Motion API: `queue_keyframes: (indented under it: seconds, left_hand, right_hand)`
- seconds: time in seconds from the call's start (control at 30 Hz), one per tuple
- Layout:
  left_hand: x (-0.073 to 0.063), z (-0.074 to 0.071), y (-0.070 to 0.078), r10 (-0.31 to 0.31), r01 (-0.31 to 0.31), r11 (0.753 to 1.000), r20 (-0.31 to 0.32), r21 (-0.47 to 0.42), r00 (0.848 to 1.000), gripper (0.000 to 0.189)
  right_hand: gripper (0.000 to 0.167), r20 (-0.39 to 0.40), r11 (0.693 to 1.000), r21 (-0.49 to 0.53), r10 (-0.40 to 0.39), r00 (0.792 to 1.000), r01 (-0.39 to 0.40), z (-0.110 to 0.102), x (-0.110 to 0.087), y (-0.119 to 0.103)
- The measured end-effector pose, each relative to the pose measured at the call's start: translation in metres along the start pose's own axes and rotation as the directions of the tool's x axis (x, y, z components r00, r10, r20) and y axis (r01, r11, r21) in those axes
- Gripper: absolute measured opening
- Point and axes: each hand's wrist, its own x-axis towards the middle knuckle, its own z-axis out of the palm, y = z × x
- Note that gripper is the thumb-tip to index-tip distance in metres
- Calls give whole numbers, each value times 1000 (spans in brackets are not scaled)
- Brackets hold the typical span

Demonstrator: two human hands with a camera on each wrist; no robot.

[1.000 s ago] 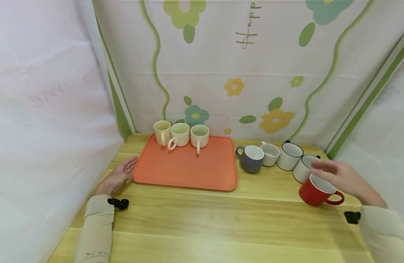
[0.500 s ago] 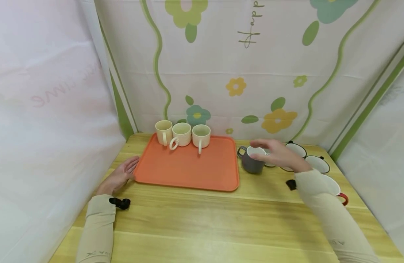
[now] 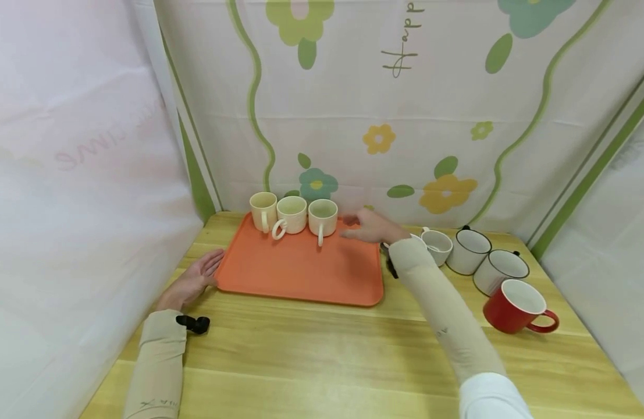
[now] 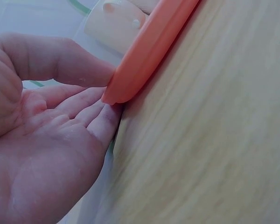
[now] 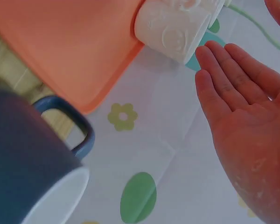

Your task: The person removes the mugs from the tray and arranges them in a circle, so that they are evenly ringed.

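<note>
My left hand (image 3: 192,280) lies at the near left corner of the orange tray (image 3: 301,270). Its fingers are straight along the tray's side; in the left wrist view the thumb (image 4: 70,60) touches the rim. My right hand (image 3: 371,226) is above the tray's far right part, empty, with extended fingers (image 5: 245,77) towards the pale green mug (image 3: 323,216). Beside that mug, at the tray's back edge, stand a cream mug (image 3: 291,214) and a yellowish mug (image 3: 263,210). A dark grey mug (image 5: 28,154), mostly behind my right sleeve in the head view, shows large in the right wrist view.
Right of the tray, a small white mug (image 3: 438,245), two black-rimmed white mugs, the farther mug (image 3: 468,251) and nearer mug (image 3: 500,272), and a red mug (image 3: 512,308) stand on the wooden table (image 3: 311,355). A flowered cloth (image 3: 342,116) hangs close behind.
My right hand has swept left from above the red mug, past the grey mug, to above the tray beside the pale green mug. My left hand stays at the tray corner.
</note>
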Motion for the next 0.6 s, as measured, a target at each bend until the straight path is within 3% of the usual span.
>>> queue_keyframes:
  seconds: [0.23, 0.4, 0.47, 0.6]
  left_hand:
    - [1, 1, 1, 9, -9, 1000, 4, 7, 1000, 103]
    - [0, 3, 2, 15, -15, 1000, 14, 0, 1000, 103]
    - [0, 3, 2, 14, -14, 1000, 20, -3, 1000, 102]
    - [0, 3, 1, 20, -20, 1000, 14, -3, 1000, 102]
  right_hand:
    - [54, -57, 986, 107, 138, 989, -132, 13, 25, 1]
    - [45, -116, 961, 245, 164, 980, -132, 40, 33, 11]
    - [45, -114, 936, 324, 184, 976, -139, 51, 34, 13]
    - [52, -87, 850, 504, 225, 970, -152, 70, 37, 9]
